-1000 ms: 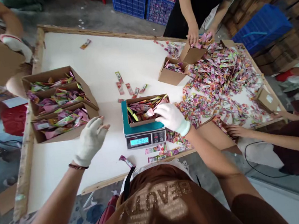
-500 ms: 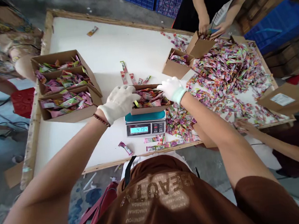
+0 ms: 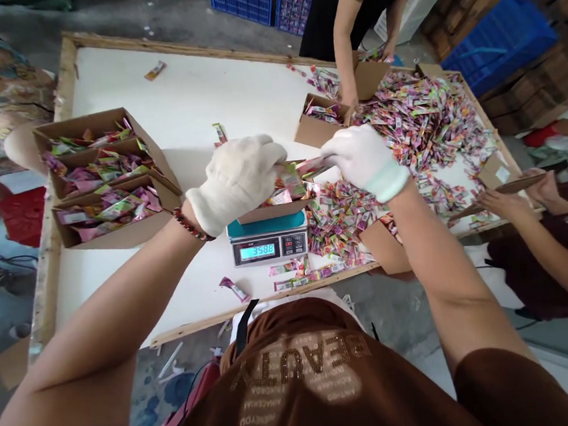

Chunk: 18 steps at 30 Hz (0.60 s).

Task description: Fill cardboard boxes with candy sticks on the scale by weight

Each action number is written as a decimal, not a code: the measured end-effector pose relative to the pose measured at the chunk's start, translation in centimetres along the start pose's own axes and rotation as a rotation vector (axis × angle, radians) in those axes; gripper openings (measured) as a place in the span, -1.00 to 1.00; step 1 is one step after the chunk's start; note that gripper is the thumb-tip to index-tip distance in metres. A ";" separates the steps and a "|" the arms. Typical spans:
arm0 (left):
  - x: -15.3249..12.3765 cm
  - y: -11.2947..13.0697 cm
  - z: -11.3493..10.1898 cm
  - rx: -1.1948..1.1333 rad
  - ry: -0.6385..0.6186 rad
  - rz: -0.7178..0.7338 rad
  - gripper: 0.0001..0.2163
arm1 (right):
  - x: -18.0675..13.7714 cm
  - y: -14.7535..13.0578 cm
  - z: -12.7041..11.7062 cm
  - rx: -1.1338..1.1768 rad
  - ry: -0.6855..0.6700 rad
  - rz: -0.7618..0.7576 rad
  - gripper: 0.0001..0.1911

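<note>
1. Lifting away from the sides of the open box [image 3: 276,212], where both were resting half a second ago, our left hand [image 3: 239,177] and right hand [image 3: 365,161] are now hovering over it.
2. Our right hand is pinching a pink sachet [image 3: 312,165] near its end; our left hand is curling down beside a green-and-pink sachet [image 3: 292,182], though we cannot tell whether it is gripping it.
3. The open box is sitting on the scale [image 3: 268,228], with the sachet pile [image 3: 338,224] spreading across the bench [image 3: 116,88] to its right.
4. The display [image 3: 252,251] is showing a lower figure than half a second ago; we are judging that our hands are no longer bearing on the open box, making the reading truer.
5. Filled boxes [image 3: 115,232] are standing to our left, while a co-worker's hand [image 3: 350,96] is reaching beside another box [image 3: 313,128].
</note>
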State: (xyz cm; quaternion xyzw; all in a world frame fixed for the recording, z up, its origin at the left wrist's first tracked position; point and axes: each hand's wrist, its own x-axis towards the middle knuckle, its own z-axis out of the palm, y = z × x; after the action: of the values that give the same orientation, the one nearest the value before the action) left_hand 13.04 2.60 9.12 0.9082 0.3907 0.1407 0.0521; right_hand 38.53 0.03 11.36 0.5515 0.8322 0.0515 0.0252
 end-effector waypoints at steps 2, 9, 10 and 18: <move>1.0 2.3 0.0 -0.114 0.059 0.046 -0.76 | -2.7 1.5 -2.1 -0.017 0.078 0.016 -0.74; 2.1 4.8 2.5 -0.307 0.035 0.190 -0.70 | -8.1 3.7 -0.6 0.125 0.154 0.369 -0.34; 1.5 4.0 2.9 -0.292 0.022 0.150 -0.70 | -7.9 3.0 1.3 0.225 0.116 0.364 -0.18; -5.3 -2.6 9.5 0.063 -0.364 -0.029 -0.75 | -3.6 -4.3 16.5 0.468 -0.145 0.369 -0.32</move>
State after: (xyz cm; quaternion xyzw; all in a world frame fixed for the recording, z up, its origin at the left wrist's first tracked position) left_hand 10.58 0.71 -1.61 0.9141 0.3921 -0.0390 0.0953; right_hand 37.61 -4.01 -5.57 0.6865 0.7032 -0.1773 -0.0530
